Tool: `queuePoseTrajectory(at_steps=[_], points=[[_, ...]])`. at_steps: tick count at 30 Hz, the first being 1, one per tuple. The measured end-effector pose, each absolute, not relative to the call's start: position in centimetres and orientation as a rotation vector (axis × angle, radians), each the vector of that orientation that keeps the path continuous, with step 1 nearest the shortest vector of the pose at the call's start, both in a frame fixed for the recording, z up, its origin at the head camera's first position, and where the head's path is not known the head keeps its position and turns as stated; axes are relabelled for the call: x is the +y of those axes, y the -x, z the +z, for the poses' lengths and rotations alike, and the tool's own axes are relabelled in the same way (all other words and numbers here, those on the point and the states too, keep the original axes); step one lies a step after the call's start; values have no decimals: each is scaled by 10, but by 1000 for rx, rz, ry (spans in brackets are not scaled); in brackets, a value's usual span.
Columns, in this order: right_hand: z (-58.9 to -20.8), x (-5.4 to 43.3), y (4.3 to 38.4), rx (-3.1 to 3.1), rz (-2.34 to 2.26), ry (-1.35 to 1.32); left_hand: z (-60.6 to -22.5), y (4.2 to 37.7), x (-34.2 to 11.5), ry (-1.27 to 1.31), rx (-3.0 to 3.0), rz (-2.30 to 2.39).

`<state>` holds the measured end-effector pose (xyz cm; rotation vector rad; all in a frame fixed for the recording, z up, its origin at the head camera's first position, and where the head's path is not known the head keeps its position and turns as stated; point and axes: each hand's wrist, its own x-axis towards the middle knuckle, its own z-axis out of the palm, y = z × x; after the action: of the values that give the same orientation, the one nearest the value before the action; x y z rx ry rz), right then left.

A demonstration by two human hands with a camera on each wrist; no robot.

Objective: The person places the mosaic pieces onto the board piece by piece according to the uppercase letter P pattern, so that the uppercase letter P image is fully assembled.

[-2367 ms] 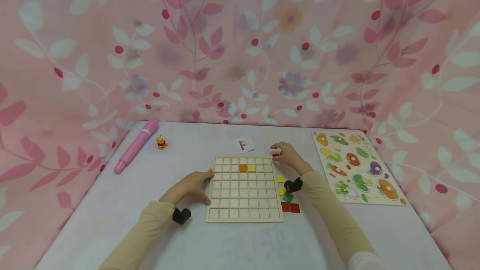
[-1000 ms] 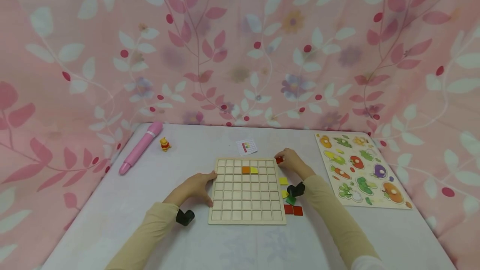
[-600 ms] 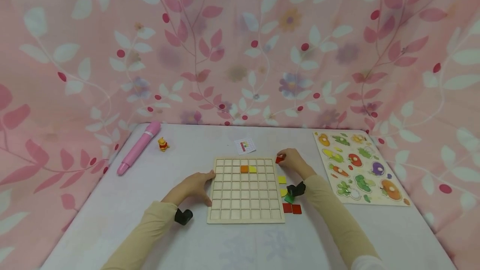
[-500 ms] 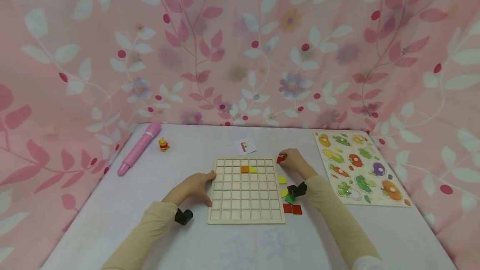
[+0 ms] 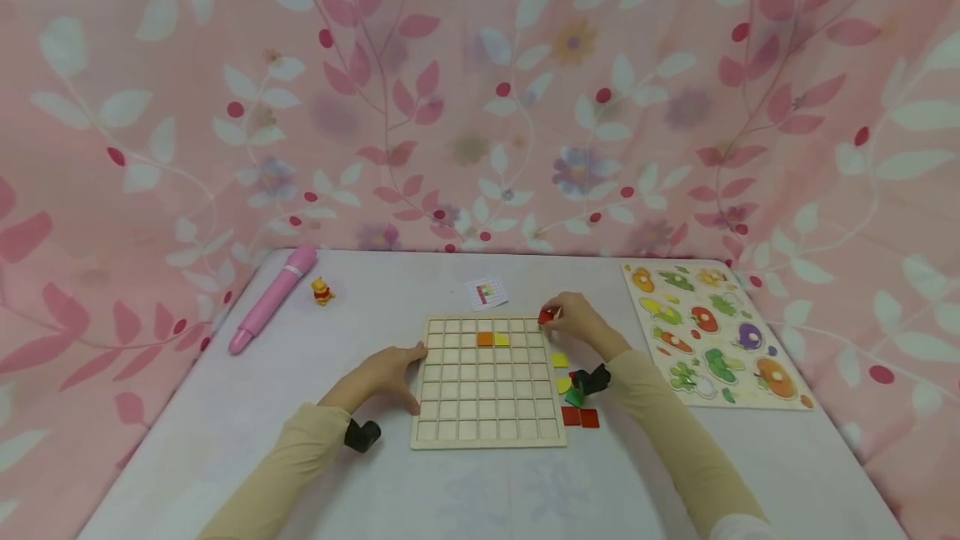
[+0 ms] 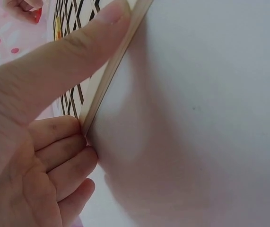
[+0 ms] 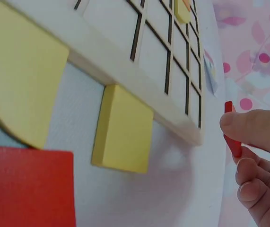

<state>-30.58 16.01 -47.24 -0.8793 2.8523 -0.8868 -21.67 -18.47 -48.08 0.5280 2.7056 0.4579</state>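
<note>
A wooden grid board lies mid-table, with an orange tile and a yellow tile side by side in an upper row. My left hand rests against the board's left edge; in the left wrist view the thumb lies along that edge and the other fingers touch its side. Just above the board's top right corner, my right hand pinches a red tile between thumb and fingers. The tile is tilted and partly covered by the fingertips.
Right of the board lie a yellow square, a yellow rounded piece, a green piece and red squares. A small pattern card is behind it. Outward are a vegetable puzzle, a pink pen-shaped object and a bear figurine.
My right hand has taken hold of the red tile beyond the board's top right corner and moved it slightly left toward that corner. The left hand has stayed at the board's edge.
</note>
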Motion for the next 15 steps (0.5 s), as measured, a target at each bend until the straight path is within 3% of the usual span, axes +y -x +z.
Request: queuePoseTrajectory(at_steps=[5,15], points=[[-462,154,299,2804,-846,1039,-480,216,-185,-542,2696,455],[-452,142,296,2796,-825,1098,-482,218,-185,-543,2703,448]])
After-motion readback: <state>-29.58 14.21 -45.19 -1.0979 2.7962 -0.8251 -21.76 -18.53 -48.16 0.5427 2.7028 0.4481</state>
